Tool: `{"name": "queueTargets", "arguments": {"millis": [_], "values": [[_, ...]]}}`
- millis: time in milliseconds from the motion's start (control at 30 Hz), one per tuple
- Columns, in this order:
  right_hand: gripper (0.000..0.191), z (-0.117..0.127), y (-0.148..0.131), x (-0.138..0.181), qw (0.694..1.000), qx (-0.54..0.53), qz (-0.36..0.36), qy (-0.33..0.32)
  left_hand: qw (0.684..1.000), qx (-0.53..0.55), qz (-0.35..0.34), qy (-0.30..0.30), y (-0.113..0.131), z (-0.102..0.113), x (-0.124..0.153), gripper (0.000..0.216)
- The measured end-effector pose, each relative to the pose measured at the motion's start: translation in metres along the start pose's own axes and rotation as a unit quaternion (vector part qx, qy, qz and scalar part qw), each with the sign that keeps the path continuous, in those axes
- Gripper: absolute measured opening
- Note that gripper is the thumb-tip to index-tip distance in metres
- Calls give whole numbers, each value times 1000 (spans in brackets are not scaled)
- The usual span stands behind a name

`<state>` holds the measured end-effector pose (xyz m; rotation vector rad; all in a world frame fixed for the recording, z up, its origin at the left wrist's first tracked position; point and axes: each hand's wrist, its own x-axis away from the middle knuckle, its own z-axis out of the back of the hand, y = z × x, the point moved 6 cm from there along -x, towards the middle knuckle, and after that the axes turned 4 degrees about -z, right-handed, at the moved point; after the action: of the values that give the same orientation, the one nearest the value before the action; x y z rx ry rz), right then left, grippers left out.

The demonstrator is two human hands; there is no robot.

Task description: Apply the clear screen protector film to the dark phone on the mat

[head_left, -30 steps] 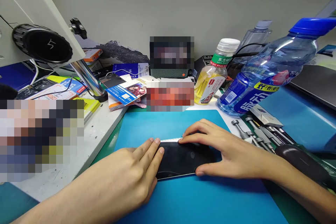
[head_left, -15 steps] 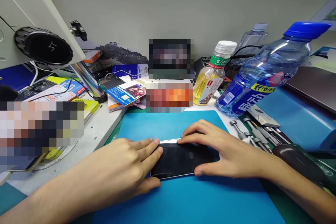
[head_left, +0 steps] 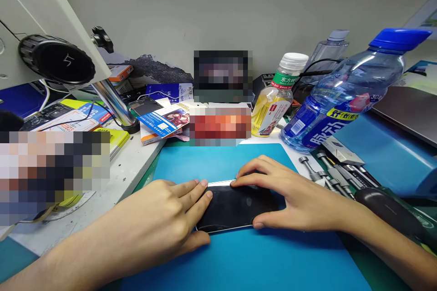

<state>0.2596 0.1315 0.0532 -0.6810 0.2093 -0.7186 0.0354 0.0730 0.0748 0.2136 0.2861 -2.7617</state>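
Note:
A smartphone (head_left: 235, 209) with a dark screen and a pale edge lies face up on a blue mat (head_left: 239, 259), its long side running left to right. My left hand (head_left: 174, 209) covers its left end, with fingers along the far corner and the thumb at the near edge. At the phone's right part, my right hand (head_left: 283, 195) spans its width. Its fingertips press the far edge while the thumb sits on the near edge, so the phone is held from both ends. My palms hide both ends of the phone.
A yellow drink bottle (head_left: 272, 104) and a big blue-capped bottle (head_left: 336, 100) stand behind on the right, near several screwdrivers (head_left: 332, 170) and a dark oblong case (head_left: 389, 211). On the left are a microscope stand's post (head_left: 114, 104) and boxes (head_left: 165, 120). Some areas are pixelated.
Almost nothing differs. My left thumb has shifted very slightly to the right along the near edge; the phone and my right hand stay where they were.

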Motion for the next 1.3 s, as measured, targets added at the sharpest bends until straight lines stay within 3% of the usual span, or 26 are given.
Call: {"name": "queueTargets", "arguments": {"millis": [800, 1300], "values": [[64, -2, 3, 1, 1000, -2, 16, 4, 1000, -1, -16, -12, -1, -1, 3, 52], [67, -1, 3, 2, 1000, -6, 3, -6, 1000, 21, 8, -5, -2, -3, 3, 50]]}}
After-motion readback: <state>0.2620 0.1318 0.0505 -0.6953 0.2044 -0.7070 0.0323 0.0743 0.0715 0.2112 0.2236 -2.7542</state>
